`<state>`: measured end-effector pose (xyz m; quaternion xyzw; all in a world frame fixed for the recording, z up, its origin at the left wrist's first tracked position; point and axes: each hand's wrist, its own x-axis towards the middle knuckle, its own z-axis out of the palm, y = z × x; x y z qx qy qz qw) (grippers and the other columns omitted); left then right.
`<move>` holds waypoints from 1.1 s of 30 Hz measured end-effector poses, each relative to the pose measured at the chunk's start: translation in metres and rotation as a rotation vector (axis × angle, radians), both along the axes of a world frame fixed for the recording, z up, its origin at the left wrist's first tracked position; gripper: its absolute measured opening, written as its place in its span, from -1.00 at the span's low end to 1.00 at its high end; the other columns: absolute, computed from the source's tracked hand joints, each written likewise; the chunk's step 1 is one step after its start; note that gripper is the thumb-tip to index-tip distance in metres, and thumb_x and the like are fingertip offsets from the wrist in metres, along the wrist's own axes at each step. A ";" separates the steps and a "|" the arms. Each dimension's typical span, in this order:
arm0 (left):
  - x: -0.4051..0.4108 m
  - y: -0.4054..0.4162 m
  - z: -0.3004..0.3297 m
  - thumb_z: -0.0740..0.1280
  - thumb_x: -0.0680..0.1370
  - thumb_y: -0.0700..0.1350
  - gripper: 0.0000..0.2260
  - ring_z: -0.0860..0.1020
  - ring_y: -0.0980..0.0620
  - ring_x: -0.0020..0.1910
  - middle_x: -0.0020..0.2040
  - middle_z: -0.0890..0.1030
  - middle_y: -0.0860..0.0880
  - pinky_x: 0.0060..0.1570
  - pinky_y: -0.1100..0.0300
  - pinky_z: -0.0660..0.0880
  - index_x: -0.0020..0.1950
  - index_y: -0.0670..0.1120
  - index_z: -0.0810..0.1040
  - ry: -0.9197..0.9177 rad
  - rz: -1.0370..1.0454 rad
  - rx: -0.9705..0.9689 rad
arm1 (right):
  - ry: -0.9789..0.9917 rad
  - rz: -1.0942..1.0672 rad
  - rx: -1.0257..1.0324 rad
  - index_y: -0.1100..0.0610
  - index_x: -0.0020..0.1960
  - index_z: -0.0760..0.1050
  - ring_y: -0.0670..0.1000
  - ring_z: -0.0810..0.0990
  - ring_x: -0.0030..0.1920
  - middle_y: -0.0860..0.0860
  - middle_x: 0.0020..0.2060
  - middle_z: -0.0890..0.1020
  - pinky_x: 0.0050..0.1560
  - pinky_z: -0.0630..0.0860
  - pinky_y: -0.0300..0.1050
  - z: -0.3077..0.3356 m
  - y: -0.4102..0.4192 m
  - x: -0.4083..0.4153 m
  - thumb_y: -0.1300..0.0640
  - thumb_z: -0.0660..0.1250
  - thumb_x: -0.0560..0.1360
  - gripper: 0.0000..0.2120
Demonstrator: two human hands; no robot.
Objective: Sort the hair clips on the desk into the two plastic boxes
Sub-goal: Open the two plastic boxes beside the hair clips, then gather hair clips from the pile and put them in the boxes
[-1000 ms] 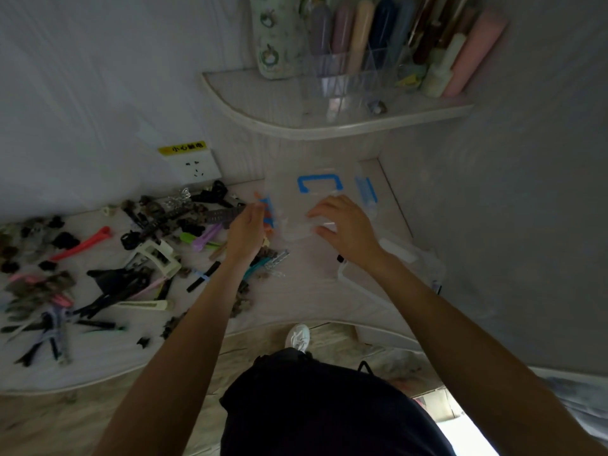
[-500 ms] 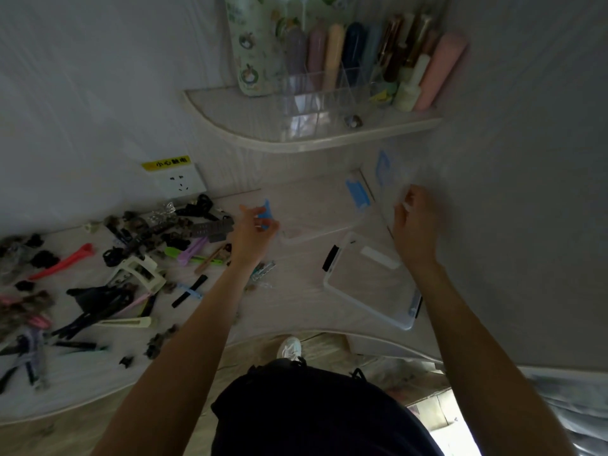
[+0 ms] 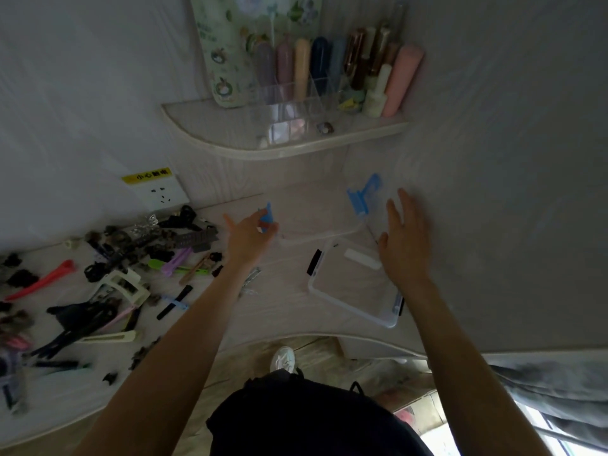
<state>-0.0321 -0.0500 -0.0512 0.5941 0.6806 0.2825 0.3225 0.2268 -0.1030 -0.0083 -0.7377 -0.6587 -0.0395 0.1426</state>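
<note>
A heap of hair clips [image 3: 115, 274] in black, pink, green, purple and white covers the left of the desk. At the back middle stands a clear box with blue latches [image 3: 316, 222]. My left hand [image 3: 250, 235] rests with spread fingers on its left end, by a blue latch [image 3: 266, 215]. A blurred clear lid with a blue latch [image 3: 368, 192] leans near the right wall. A second clear box with black latches [image 3: 355, 287] lies in front of it. My right hand [image 3: 401, 238] hovers above that box, fingers straight, holding nothing.
A curved shelf [image 3: 283, 149] above the desk carries a clear organizer with bottles and tubes. A wall socket [image 3: 158, 192] sits behind the clips. The right wall [image 3: 493, 192] is close to my right hand. The desk's front edge [image 3: 296, 337] curves near my body.
My right hand left the blue-latched box, went right to the wall with the clear lid, and now is drawn back with straight fingers. The black-latched box came into view. My left hand stayed by the box.
</note>
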 end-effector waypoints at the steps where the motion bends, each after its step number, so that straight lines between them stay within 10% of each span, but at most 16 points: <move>1: 0.001 -0.001 0.002 0.23 0.50 0.10 -0.59 0.56 -0.07 0.09 0.02 0.66 -0.10 0.46 -0.21 -0.11 0.20 -0.14 0.52 0.046 -0.026 0.010 | -0.018 0.007 -0.050 0.28 0.40 0.26 0.18 0.22 0.45 0.16 0.48 0.18 0.37 0.27 0.05 0.000 0.001 0.001 0.28 0.31 0.44 -0.44; 8: 0.003 -0.015 0.011 0.28 0.53 -0.16 -0.75 0.51 -0.16 0.18 0.14 0.58 -0.21 0.44 -0.10 0.13 0.17 -0.21 0.52 -0.027 0.000 0.005 | 0.023 0.128 -0.051 0.22 0.40 0.28 0.22 0.18 0.46 0.24 0.45 0.23 0.37 0.26 0.08 0.012 -0.013 -0.014 0.27 0.27 0.46 -0.48; 16: -0.061 -0.123 0.013 0.22 0.58 -0.13 -0.79 0.54 0.17 -0.09 0.03 0.61 0.00 -0.15 0.45 0.44 0.20 -0.04 0.51 0.057 -0.006 0.182 | 0.102 0.562 -0.203 0.12 0.05 0.58 0.28 0.39 0.30 0.14 0.18 0.55 0.34 0.24 0.32 -0.017 -0.050 -0.092 0.07 0.05 0.42 -0.61; 21: -0.136 -0.194 -0.011 0.28 0.53 -0.10 -0.69 0.54 -0.07 0.05 0.11 0.57 -0.09 -0.06 0.09 0.48 0.27 -0.07 0.47 0.394 0.165 0.063 | 0.258 0.815 -0.281 0.13 0.19 0.50 0.19 0.34 0.30 0.16 0.22 0.52 0.30 0.30 0.15 -0.042 -0.076 -0.159 0.19 0.21 0.46 -0.68; 24: -0.173 -0.227 -0.028 0.39 0.45 -0.04 -0.50 0.42 -0.21 0.22 0.26 0.47 -0.18 0.15 -0.07 0.42 0.36 -0.10 0.37 0.507 0.329 -0.069 | 0.279 0.717 -0.502 0.05 0.48 0.09 0.21 0.01 0.49 0.15 0.50 0.06 0.45 0.10 0.20 -0.061 -0.086 -0.192 0.03 0.23 0.54 -0.42; 28: -0.199 -0.257 -0.054 0.37 0.30 0.33 -0.09 0.08 -0.29 0.47 0.51 0.11 -0.22 0.35 -0.32 0.11 0.51 0.04 0.06 0.490 0.498 -0.220 | 0.342 0.490 -0.570 -0.07 0.48 -0.31 0.30 -0.31 0.47 0.20 0.48 -0.29 0.43 -0.26 0.25 -0.097 -0.084 -0.214 -0.32 0.32 0.35 0.02; 33: -0.212 -0.236 -0.078 0.26 0.14 0.52 0.10 -0.21 -0.29 0.49 0.53 -0.18 -0.18 0.35 -0.39 -0.15 0.51 0.14 -0.18 0.401 0.499 -0.386 | 0.345 0.379 -0.592 -0.02 0.50 -0.26 0.38 -0.34 0.43 0.30 0.45 -0.31 0.40 -0.32 0.31 -0.111 -0.065 -0.240 -0.41 0.41 0.14 0.23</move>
